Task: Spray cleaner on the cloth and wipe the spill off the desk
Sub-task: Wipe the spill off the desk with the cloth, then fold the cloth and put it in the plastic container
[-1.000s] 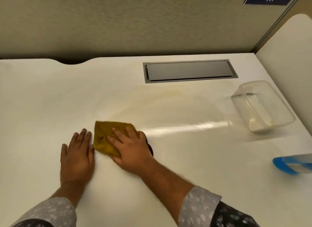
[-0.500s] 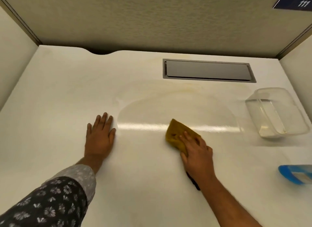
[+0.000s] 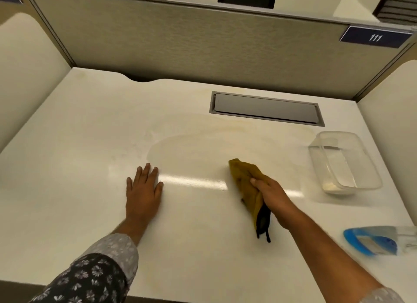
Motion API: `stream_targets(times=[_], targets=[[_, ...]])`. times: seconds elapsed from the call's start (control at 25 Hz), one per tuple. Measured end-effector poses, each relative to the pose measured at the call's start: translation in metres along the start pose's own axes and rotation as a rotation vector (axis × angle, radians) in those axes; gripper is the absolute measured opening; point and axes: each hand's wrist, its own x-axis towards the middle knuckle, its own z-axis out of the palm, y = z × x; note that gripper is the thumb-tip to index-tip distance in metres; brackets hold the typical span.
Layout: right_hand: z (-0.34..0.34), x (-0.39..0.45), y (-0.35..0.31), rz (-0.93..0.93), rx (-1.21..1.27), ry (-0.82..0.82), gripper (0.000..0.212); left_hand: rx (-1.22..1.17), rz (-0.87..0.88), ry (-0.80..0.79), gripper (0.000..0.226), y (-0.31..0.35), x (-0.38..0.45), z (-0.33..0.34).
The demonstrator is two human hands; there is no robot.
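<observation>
A mustard-yellow cloth [image 3: 244, 178] with a dark corner lies bunched on the white desk [image 3: 90, 144], right of centre. My right hand [image 3: 273, 194] grips its right side and presses it to the surface. A wide wet sheen [image 3: 191, 154] with a faint yellowish edge spreads across the desk between my hands and towards the back. My left hand [image 3: 144, 190] rests flat on the desk, fingers apart, at the sheen's left edge. A blue spray bottle [image 3: 379, 240] lies on its side near the right edge.
A clear plastic container [image 3: 345, 163] stands at the right, beyond the cloth. A grey cable hatch [image 3: 266, 108] is set into the back of the desk. Partition walls close in the back and both sides.
My right hand has swept the cloth from beside my left hand to the right across the desk. The left hand stays flat. The view has tilted up.
</observation>
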Motion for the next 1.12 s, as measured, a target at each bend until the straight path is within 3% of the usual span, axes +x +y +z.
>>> stream_targets(times=[0.12, 0.2, 0.28, 0.36, 0.64, 0.92, 1.04, 1.12], targets=[[-0.007, -0.027, -0.008, 0.184, 0.377, -0.186, 0.034, -0.464, -0.012, -0.047, 0.031, 0.046, -0.027, -0.009], [-0.007, -0.039, -0.010, 0.269, 0.538, -0.241, 0.035, -0.829, -0.123, -0.197, 0.024, 0.100, -0.054, -0.014], [-0.011, -0.047, -0.013, 0.297, 0.627, -0.261, 0.037, -1.223, -0.320, -0.438, 0.055, 0.148, -0.070, -0.021], [-0.017, -0.052, -0.018, 0.294, 0.642, -0.263, 0.041, -1.400, -0.436, -0.623, 0.072, 0.173, -0.081, -0.018], [-0.079, -0.062, -0.023, 0.204, 0.371, -0.254, 0.053, -1.234, -0.196, -0.531, 0.031, 0.214, -0.067, -0.038], [-0.141, -0.065, 0.004, -0.055, 0.459, -0.310, 0.067, -1.240, -0.131, -0.648, 0.046, 0.254, -0.052, -0.042], [-0.153, -0.065, 0.006, -0.191, 0.319, -0.170, 0.061, -1.222, -0.121, -0.566, 0.033, 0.271, -0.050, -0.043], [-0.161, -0.066, 0.005, -0.298, 0.225, -0.090, 0.043, -1.210, -0.090, -0.576, 0.028, 0.288, -0.053, -0.040]])
